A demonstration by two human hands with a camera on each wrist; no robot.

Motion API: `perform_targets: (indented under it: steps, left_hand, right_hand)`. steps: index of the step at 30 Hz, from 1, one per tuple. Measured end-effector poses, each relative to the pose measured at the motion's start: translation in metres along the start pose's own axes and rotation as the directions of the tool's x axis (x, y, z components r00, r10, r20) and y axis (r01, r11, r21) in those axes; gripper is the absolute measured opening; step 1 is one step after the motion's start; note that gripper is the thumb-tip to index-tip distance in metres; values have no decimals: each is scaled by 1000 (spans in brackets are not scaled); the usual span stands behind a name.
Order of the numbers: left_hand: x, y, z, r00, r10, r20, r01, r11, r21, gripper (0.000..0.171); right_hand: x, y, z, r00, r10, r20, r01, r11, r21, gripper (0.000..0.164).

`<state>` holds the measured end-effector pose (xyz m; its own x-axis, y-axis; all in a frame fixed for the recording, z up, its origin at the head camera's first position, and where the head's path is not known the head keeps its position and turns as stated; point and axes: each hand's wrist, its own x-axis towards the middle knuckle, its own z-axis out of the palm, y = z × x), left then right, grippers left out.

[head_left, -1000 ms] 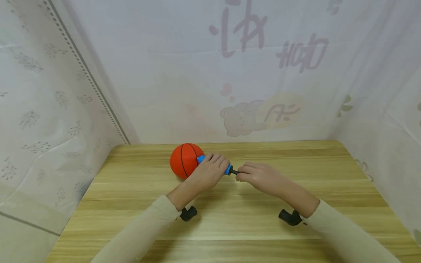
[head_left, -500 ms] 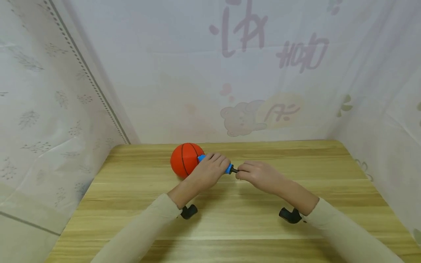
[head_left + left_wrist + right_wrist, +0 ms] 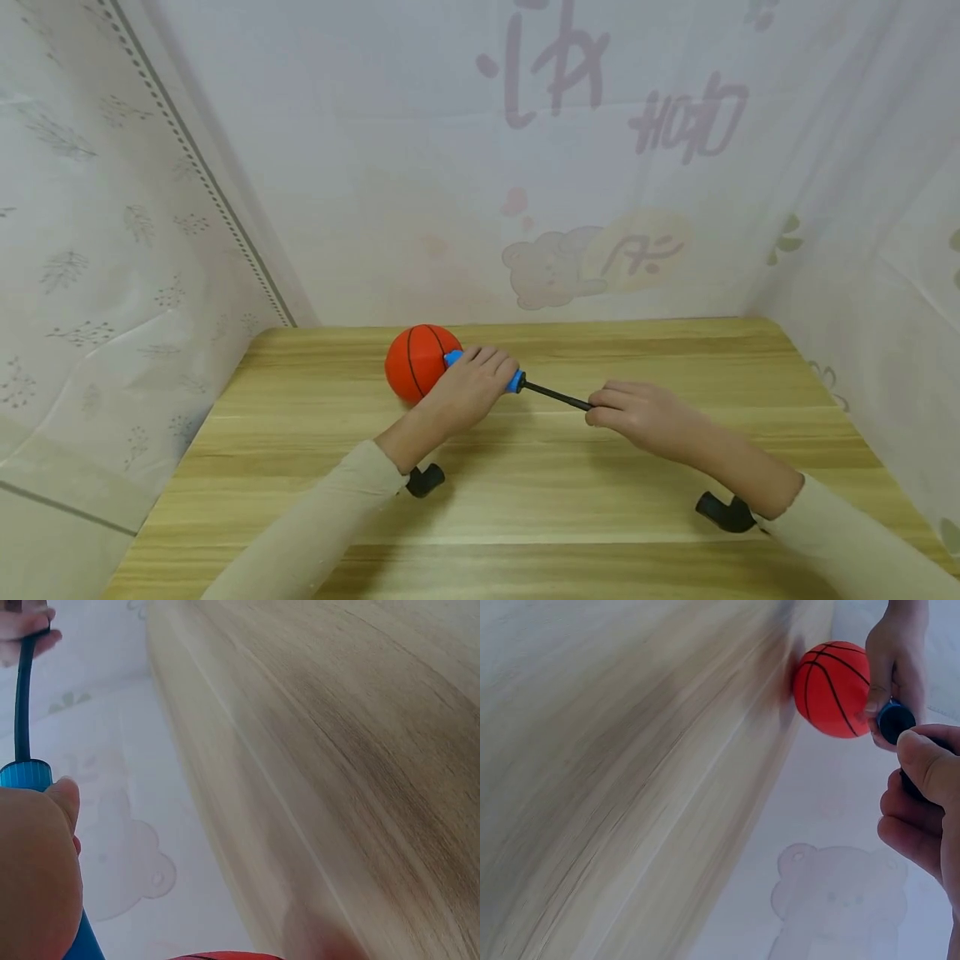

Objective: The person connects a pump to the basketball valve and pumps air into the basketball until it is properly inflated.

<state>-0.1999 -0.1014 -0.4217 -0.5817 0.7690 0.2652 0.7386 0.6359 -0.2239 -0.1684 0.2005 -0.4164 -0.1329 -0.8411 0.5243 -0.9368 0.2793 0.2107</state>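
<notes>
My left hand point(image 3: 472, 383) grips the blue barrel of a hand pump point(image 3: 515, 382), whose far end meets a small red-orange basketball point(image 3: 420, 367). Out of the barrel's other end runs a black rod point(image 3: 557, 396), drawn well out. At the rod's end, my right hand point(image 3: 645, 417) holds the black handle point(image 3: 919, 784), fingers curled round it in the right wrist view. The barrel point(image 3: 26, 775) and thumb show at the left edge of the left wrist view. Where pump and ball join is mostly hidden behind the left hand.
Everything is at a wood-grain table point(image 3: 525, 500), its far edge against a pale printed curtain point(image 3: 420, 167). More patterned cloth point(image 3: 97, 250) hangs at both sides. Black curved mounts point(image 3: 726, 512) sit under both wrists.
My right hand has pulled the handle right and toward me, so much more of the black rod shows. My left hand and the ball have shifted only slightly left.
</notes>
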Motion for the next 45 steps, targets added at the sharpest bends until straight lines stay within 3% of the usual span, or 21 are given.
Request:
perform_targets:
  steps: [10, 20, 26, 30, 33, 39, 45]
  left_hand:
    - [2, 0, -2, 1000, -23, 6, 23, 1000, 14, 18]
    - [4, 9, 1, 1000, -22, 21, 20, 995, 95, 19]
    - [2, 12, 3, 1000, -2, -9, 3, 996, 92, 20]
    - [1, 12, 3, 1000, 1, -7, 0, 995, 100, 21]
    - [0, 12, 3, 1000, 2, -7, -1, 994, 113, 20]
    - [1, 12, 1, 1000, 12, 5, -13, 991, 132, 18]
    - [2, 11, 0, 1000, 7, 28, -10, 993, 114, 18]
  right_hand:
    - [1, 1, -4, 1000, -9, -25, 9, 1000, -3, 42]
    - [27, 5, 22, 1000, 1, 19, -1, 1000, -10, 46]
    - [42, 8, 37, 999, -11, 31, 12, 999, -31, 8]
    - [46, 9, 41, 1000, -11, 29, 12, 999, -37, 16]
    - [46, 9, 42, 1000, -16, 12, 16, 999, -31, 6]
    - [35, 8, 39, 999, -35, -24, 35, 999, -33, 40]
    - [12, 3, 22, 999, -34, -20, 33, 999, -29, 44]
